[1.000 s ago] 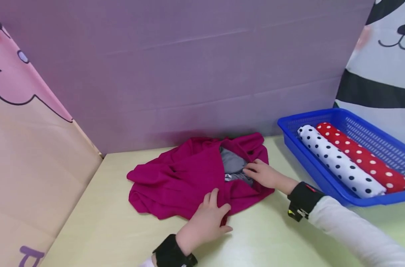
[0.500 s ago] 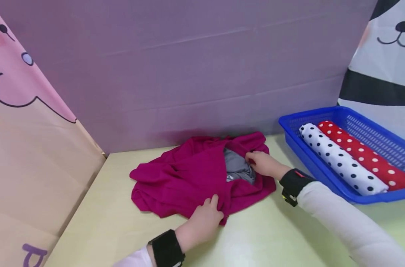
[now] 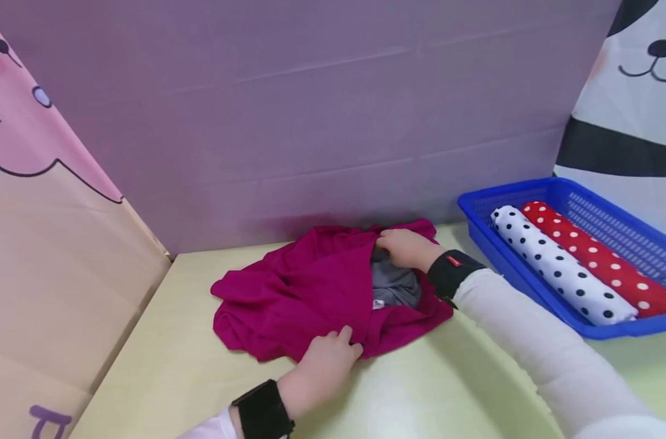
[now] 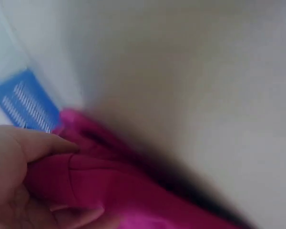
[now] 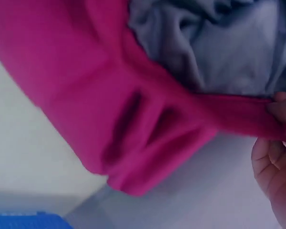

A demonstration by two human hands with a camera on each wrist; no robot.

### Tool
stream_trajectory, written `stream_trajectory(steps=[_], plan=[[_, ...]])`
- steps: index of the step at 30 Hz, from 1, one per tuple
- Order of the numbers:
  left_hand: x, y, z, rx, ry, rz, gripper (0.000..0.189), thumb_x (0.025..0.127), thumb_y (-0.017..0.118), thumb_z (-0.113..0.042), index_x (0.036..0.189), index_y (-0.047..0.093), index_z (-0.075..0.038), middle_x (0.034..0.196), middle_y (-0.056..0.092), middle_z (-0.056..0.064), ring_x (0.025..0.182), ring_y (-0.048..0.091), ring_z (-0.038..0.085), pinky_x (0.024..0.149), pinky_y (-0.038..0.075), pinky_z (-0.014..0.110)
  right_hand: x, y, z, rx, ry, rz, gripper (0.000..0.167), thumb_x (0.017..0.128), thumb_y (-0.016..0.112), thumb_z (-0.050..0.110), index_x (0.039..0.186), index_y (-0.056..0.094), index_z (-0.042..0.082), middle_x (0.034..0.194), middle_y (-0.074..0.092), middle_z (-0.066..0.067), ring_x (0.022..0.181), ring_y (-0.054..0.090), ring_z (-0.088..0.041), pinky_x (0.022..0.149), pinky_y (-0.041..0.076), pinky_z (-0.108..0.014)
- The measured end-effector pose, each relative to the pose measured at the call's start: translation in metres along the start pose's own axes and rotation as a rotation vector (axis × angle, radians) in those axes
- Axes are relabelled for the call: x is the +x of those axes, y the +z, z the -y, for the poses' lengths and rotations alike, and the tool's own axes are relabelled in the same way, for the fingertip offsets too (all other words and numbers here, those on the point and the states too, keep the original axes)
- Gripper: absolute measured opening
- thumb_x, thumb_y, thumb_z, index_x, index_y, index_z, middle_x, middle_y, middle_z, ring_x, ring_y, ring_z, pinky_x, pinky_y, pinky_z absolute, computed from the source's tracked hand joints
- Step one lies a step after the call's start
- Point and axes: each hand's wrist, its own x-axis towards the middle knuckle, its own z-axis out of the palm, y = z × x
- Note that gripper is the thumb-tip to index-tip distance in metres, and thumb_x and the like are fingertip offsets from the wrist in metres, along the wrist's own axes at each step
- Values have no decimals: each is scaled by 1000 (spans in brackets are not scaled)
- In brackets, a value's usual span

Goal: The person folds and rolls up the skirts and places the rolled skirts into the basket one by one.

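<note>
A crumpled magenta garment (image 3: 305,292) lies on the table near the back wall. Its band-like opening faces right and shows a grey lining (image 3: 393,283) with a small white tag (image 3: 378,304). At the front edge, my left hand (image 3: 322,366) pinches the cloth; thumb and fingers lie on either side of it in the left wrist view. My right hand (image 3: 409,249) is at the far side of the opening. In the right wrist view, the thumb and fingers of the right hand (image 5: 279,167) grip the edge band beside the lining. Exactly what kind of garment it is remains unclear.
To the right stands a blue plastic basket (image 3: 521,292) with a white black-dotted cloth roll (image 3: 563,268) and a red white-dotted roll (image 3: 601,256) inside. A purple backdrop (image 3: 311,122) closes off the back. Printed panels rise at both sides.
The right hand has moved left and away from me, from the opening's right side to its far edge. My left hand has closed on the front edge and shifted slightly left.
</note>
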Motion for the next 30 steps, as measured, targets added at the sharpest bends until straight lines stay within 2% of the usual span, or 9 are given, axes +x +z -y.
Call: stream_trajectory(steps=[3, 7, 11, 15, 18, 22, 25, 27, 30], plan=[[-7, -15, 20, -112, -14, -73, 4, 80, 67, -12, 82, 71, -15, 78, 47, -1, 64, 50, 13, 51, 44, 26, -1, -17, -6, -1, 15, -13, 18, 73, 59, -10, 71, 61, 7, 75, 56, -7, 72, 59, -25, 68, 49, -39], [-20, -40, 54, -175, -53, -245, 5, 75, 66, -7, 72, 67, -11, 83, 51, 1, 73, 52, 15, 54, 47, 29, -8, -43, -21, -16, 35, -77, 15, 73, 59, -8, 69, 62, 6, 73, 58, -8, 70, 60, -29, 65, 50, -42], [-31, -60, 92, -166, -144, -421, 7, 72, 61, -2, 72, 66, -8, 101, 57, 10, 91, 58, 25, 58, 51, 36, -16, -65, -36, -44, 80, -113, 16, 74, 56, -5, 64, 56, 7, 65, 55, -5, 64, 56, -26, 61, 46, -42], [-39, -70, 130, -241, -280, -531, 12, 74, 52, 1, 71, 63, -2, 108, 58, 17, 90, 60, 32, 65, 50, 41, -25, -82, -46, -39, 166, -130, 25, 78, 53, 2, 58, 42, 11, 56, 37, 1, 54, 38, -19, 56, 35, -34], [-40, -69, 151, -318, -376, -538, 18, 77, 48, 1, 78, 65, 2, 107, 60, 19, 88, 62, 34, 70, 50, 44, -29, -89, -49, 21, 181, -124, 32, 85, 48, 8, 56, 36, 13, 54, 29, 4, 52, 29, -14, 54, 28, -29], [-39, -61, 164, -353, -434, -506, 19, 78, 47, 1, 83, 65, 2, 96, 62, 17, 77, 59, 31, 66, 48, 42, -33, -87, -51, 64, 66, -84, 30, 86, 49, 15, 57, 44, 13, 56, 36, 5, 51, 30, -9, 52, 28, -26], [-35, -53, 165, -362, -433, -470, 15, 78, 48, 1, 78, 63, 0, 85, 59, 13, 67, 51, 25, 61, 42, 36, -38, -76, -51, 48, -32, -54, 28, 84, 61, 26, 61, 54, 11, 59, 44, 5, 53, 37, -7, 52, 35, -27], [-32, -49, 165, -380, -422, -436, 14, 78, 48, 2, 78, 63, 0, 83, 57, 12, 68, 50, 24, 62, 42, 36, -42, -66, -50, 30, -77, -53, 30, 80, 70, 31, 63, 57, 10, 63, 48, 4, 55, 42, -8, 53, 39, -29], [-29, -44, 164, -413, -355, -338, 19, 80, 47, 4, 85, 65, 3, 86, 58, 13, 77, 54, 26, 71, 46, 41, -45, -50, -46, -6, -119, -41, 25, 75, 75, 22, 62, 58, 10, 70, 49, 0, 60, 49, -13, 57, 45, -33]])
